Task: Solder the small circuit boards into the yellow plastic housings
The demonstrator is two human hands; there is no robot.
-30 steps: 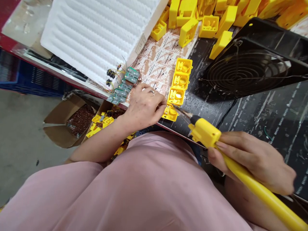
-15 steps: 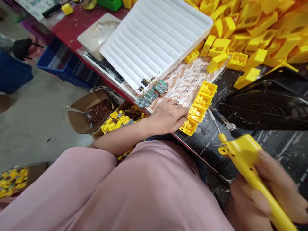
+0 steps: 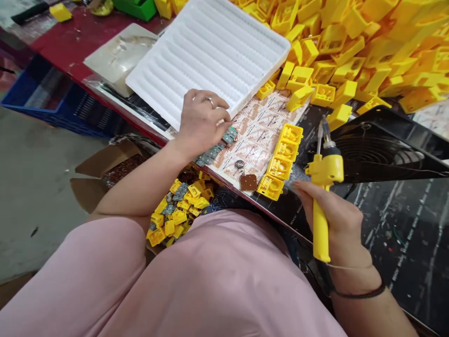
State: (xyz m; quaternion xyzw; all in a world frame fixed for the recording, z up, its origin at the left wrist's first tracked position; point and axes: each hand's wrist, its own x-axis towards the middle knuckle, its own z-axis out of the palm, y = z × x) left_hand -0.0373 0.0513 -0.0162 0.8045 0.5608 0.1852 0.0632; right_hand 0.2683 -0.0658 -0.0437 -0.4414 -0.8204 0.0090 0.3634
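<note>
My right hand [image 3: 338,210] is wrapped round the handle of a yellow soldering gun [image 3: 324,171], whose metal tip and thin feed tube point away from me. My left hand [image 3: 203,114] bends over the near edge of a white ridged foam tray [image 3: 210,51]; its fingers are curled and the fingertips are hidden. Just below those fingers lie several small green circuit boards [image 3: 210,154]. Between my hands, a row of yellow plastic housings [image 3: 280,167] stands open side up. Beside the nearest housing rest a brown square circuit board [image 3: 249,182] and a small round black part [image 3: 239,164].
A large heap of yellow housings [image 3: 351,47] covers the back right. A black-framed fan [image 3: 372,150] stands at the right. Below the table's left edge are a cardboard box [image 3: 101,159], a pile of yellow parts [image 3: 182,210] and a blue crate [image 3: 52,107].
My left hand has left the yellow row and moved left to the foam tray, uncovering the brown board and round part. My right hand has raised the soldering gun, its tip now pointing away.
</note>
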